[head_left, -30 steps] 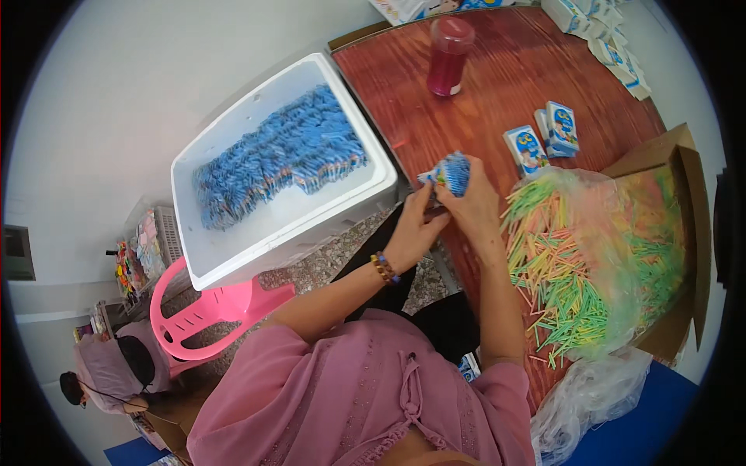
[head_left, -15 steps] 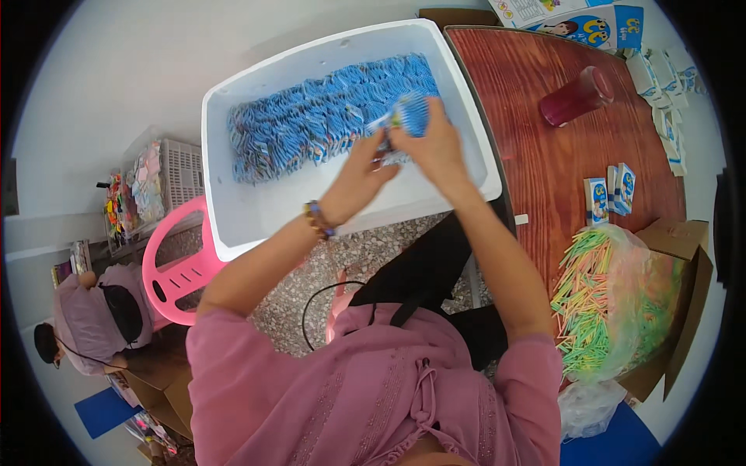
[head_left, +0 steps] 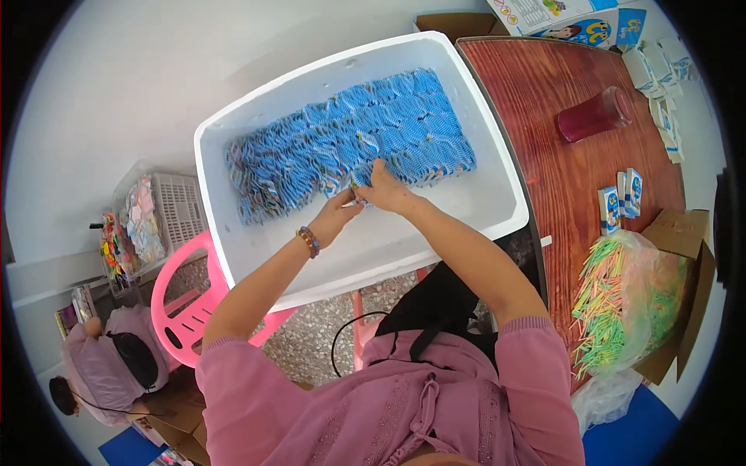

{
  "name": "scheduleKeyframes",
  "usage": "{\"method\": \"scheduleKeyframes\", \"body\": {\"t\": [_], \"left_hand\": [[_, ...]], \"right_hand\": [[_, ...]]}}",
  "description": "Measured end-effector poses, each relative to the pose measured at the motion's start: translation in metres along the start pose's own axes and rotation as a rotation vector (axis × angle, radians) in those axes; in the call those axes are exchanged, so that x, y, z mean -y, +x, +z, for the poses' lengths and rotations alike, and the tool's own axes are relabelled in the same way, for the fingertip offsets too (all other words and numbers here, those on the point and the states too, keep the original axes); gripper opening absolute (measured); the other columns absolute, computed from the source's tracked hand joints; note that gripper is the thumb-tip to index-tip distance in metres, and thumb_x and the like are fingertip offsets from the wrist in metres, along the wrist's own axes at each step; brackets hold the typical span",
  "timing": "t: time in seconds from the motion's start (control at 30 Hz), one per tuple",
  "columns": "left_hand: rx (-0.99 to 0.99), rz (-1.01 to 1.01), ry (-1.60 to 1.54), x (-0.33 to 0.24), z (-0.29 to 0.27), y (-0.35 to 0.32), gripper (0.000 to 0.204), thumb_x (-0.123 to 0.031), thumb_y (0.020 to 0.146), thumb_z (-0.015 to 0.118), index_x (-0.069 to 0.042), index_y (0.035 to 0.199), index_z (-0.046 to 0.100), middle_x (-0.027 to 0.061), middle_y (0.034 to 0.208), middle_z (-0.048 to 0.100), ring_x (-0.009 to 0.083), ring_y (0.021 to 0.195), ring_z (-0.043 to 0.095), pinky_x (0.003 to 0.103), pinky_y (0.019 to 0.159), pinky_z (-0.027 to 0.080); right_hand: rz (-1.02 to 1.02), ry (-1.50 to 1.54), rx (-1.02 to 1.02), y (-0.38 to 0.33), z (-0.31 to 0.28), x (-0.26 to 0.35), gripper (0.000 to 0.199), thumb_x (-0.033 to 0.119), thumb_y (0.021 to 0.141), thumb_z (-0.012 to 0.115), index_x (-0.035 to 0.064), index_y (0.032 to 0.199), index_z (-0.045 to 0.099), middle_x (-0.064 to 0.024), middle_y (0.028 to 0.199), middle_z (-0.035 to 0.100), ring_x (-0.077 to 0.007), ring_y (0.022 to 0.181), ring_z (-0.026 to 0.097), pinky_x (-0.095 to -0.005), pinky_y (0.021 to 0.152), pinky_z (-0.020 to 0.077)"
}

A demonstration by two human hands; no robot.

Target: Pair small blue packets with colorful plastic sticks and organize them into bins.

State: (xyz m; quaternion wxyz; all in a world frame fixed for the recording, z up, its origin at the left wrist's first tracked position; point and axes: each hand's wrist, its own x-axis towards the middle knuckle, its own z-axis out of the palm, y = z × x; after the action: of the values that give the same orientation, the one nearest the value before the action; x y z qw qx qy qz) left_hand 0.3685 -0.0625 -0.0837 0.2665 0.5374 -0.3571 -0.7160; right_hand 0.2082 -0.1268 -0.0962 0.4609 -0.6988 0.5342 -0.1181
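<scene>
A white foam box (head_left: 489, 198) holds several rows of thin blue packets (head_left: 373, 109) with crinkled edges, packed upright side by side. Both hands meet at the near edge of these rows. My right hand (head_left: 386, 192) is closed on a few packets there, its fingers reaching in among the row. Close beside it, my left hand (head_left: 334, 219), with a beaded bracelet on the wrist, pinches the same bunch from the left. The fingertips of both hands are partly hidden by the packets.
A pink chair (head_left: 183, 295) supports the box's left side. On the red-brown table (head_left: 513, 85) at right are a glass of dark red drink (head_left: 594, 115), small blue-white boxes (head_left: 610, 210) and a carton (head_left: 691, 233) with a bag of coloured sticks (head_left: 602, 311). A person (head_left: 116, 357) sits at far left.
My hands have lowered a bunch of blue packets from above the box to the near side of the rows. They have moved left and nearer to me.
</scene>
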Motion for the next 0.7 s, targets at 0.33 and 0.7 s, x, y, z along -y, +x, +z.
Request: {"method": "scheduleKeyframes", "body": {"t": [0.33,0.7], "left_hand": [[-0.27,0.229,0.358,0.026,0.003,0.016,0.036,-0.014,0.084,0.066,0.003,0.112,0.052,0.0155,0.108,0.059,0.0208,0.086,0.067,0.032,0.073,0.051],[-0.419,0.179,0.664,0.028,0.002,0.01,0.051,-0.025,0.087,0.065,0.006,0.12,0.042,0.0188,0.1,0.062,0.0232,0.072,0.064,0.032,0.066,0.05]], "right_hand": [[-0.039,-0.471,0.025,-0.019,-0.013,0.032,0.049,0.033,0.085,0.064,-0.0007,0.112,0.04,-0.021,0.109,0.053,-0.0363,0.099,0.062,-0.0465,0.078,0.0518],[-0.043,-0.553,0.503,-0.037,-0.087,0.032,0.037,0.014,0.083,0.055,0.0077,0.119,0.056,-0.0209,0.119,0.058,-0.0361,0.103,0.061,-0.0473,0.083,0.0499]]}}
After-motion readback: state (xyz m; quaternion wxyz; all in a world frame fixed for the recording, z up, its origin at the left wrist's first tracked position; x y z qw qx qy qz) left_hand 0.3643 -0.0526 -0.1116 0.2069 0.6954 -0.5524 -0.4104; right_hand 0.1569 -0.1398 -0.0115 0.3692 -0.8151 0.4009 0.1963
